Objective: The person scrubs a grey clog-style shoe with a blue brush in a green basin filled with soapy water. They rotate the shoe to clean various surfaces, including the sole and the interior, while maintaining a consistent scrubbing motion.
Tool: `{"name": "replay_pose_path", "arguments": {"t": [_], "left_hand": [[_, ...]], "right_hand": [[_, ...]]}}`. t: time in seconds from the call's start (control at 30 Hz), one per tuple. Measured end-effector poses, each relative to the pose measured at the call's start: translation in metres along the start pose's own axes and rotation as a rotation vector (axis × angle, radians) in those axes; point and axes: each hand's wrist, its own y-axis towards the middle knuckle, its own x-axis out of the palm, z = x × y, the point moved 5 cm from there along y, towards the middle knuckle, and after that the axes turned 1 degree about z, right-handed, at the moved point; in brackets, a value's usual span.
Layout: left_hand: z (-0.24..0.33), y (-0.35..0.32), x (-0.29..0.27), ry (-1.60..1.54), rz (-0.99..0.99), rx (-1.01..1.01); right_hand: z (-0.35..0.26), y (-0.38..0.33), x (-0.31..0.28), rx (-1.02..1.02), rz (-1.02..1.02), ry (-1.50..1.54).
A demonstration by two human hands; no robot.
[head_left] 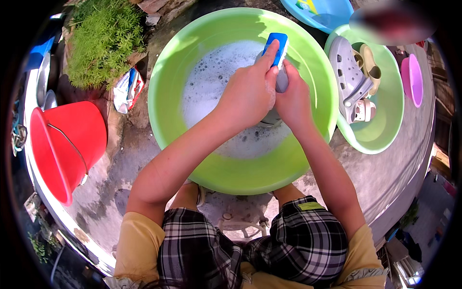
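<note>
The left hand [250, 91] is curled round a blue brush [276, 40], its index finger laid along the blue back; white bristles show on the brush's right side. The right hand [294, 98] closes on a grey object [282, 83], perhaps a shoe, though the fingers and wrists cover too much of it to be sure. The 2 hands meet above the green basin [161, 103], over foamy water [214, 79].

The relation that matters is brush to grey object: the brush lies at the left hand's far end, its long axis pointing away from the person with a slight lean to the right, and the grey object sits just below its bristle end, between the 2 hands. The left hand is nearer the brush, the right hand nearer the grey object; whether bristles touch it, I cannot tell.

To the right, a pale green basin [385, 135] holds a grey clog [347, 72] and tan shoes [370, 67]. To the left stand a red bucket [79, 137] and a crumpled packet [126, 91] in blue, white and red. Its print is too small to read; a yellow-green label [311, 206] on the plaid shorts [313, 241] is likewise illegible.
</note>
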Motion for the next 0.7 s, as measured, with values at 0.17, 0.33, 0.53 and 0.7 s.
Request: {"name": "replay_pose_path", "arguments": {"t": [0.17,0.33,0.53,0.7], "left_hand": [[-0.014,-0.020,0.017,0.028,0.105,0.216],[-0.011,-0.006,0.000,-0.022,0.055,0.051],[-0.011,0.001,-0.006,0.074,0.103,0.067],[-0.014,-0.042,0.035,0.230,0.054,0.290]], "right_hand": [[0.006,0.002,-0.005,0.007,-0.008,-0.033],[0.006,-0.004,-0.002,-0.099,0.035,-0.049],[0.000,-0.012,0.005,-0.130,0.001,-0.039],[0.017,-0.002,-0.005,-0.034,-0.017,0.069]]}}
